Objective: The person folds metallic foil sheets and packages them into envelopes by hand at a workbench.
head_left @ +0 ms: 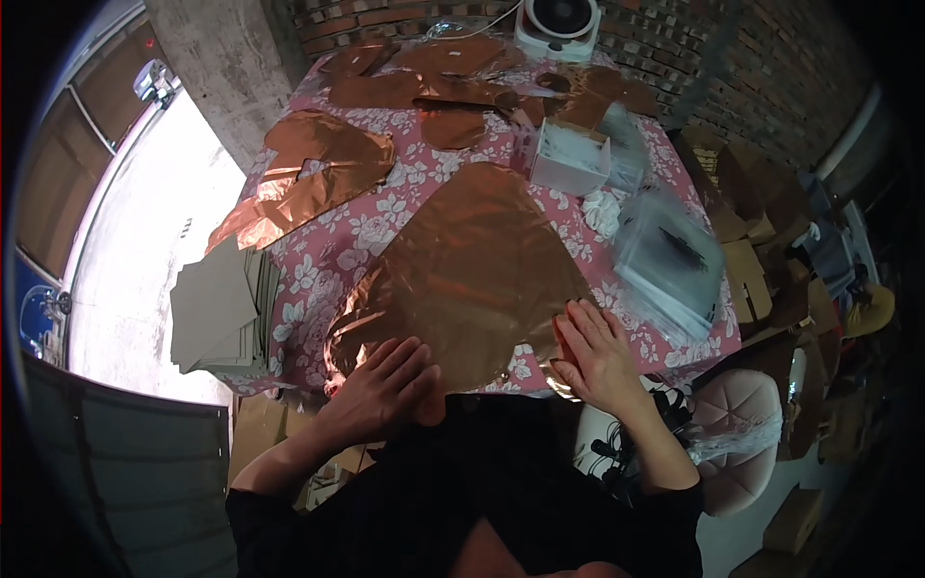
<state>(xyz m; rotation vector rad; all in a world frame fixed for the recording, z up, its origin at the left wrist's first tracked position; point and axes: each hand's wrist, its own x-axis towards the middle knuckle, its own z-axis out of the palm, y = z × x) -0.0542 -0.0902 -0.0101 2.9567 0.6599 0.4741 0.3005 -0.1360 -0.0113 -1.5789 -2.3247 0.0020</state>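
A large flat copper-coloured foil balloon (472, 260) lies in front of me, reaching to the near edge of the table. On its lower left part rests my left hand (390, 380), fingers stretched out over the creased foil. My right hand (593, 352) lies flat on the lower right part, its fingers extended and the thumb apart. Between the hands, a gap in the foil's near edge lets the cloth show. Neither hand grips anything that I can see.
A pink floral cloth (385, 217) covers the table. Around it lie another foil balloon (337, 149), a stack of grey cards (217, 308), a white box (570, 169) and clear plastic bags (670, 255). A fan (559, 29) stands at the back, a padded chair (737, 438) at the right.
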